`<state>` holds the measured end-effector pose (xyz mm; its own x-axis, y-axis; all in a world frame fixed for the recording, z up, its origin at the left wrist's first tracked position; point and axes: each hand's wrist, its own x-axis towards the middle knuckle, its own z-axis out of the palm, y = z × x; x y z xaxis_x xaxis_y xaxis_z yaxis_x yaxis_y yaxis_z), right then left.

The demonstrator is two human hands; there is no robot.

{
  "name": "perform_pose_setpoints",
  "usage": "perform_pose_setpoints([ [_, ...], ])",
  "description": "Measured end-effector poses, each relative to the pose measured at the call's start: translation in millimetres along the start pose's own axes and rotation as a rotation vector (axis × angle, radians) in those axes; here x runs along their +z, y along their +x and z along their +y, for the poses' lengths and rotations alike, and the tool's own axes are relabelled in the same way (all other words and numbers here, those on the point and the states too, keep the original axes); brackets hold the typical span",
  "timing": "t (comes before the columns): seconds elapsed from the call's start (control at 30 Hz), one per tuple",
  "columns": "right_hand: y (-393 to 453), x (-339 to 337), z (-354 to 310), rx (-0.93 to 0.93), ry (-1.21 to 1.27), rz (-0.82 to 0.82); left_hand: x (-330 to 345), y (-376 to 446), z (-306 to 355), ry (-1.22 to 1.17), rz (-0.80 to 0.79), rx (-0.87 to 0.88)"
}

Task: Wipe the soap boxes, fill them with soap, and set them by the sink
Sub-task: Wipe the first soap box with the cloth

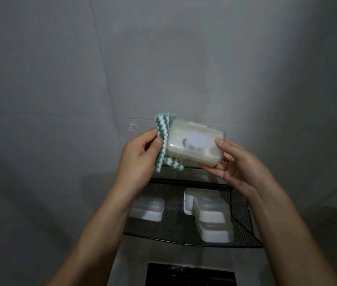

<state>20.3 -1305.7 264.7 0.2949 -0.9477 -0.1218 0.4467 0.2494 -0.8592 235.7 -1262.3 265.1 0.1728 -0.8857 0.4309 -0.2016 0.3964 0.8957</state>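
Note:
A translucent soap box (194,142) with a closed lid is held up in front of the grey wall. My right hand (239,168) grips its right end, thumb on the lid and fingers beneath. My left hand (138,155) pinches a green-and-white striped cloth (163,139) against the box's left end. Below, several more translucent soap boxes lie in a black mesh basket (244,213): one soap box (148,208) on the left, others stacked on the right (211,215).
The mesh basket hangs on the tiled wall (163,58). Under it, at the bottom edge, sits a dark rectangular opening (190,275) in a pale surface. A clear wall hook (133,126) is stuck left of the cloth.

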Motion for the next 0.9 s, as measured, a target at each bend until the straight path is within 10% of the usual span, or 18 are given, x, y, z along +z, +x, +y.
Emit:
perform_pose_setpoints([
  [0.3,4,13,14,0.008,0.029,-0.016,22,-16,-14,-0.212,0.343,0.015],
  [0.57,2,17,18,-0.022,-0.062,-0.101,26,-12,-6,0.061,0.476,0.046],
  [0.9,4,14,10,-0.053,-0.11,-0.05,57,-44,-5,0.115,0.244,0.181],
])
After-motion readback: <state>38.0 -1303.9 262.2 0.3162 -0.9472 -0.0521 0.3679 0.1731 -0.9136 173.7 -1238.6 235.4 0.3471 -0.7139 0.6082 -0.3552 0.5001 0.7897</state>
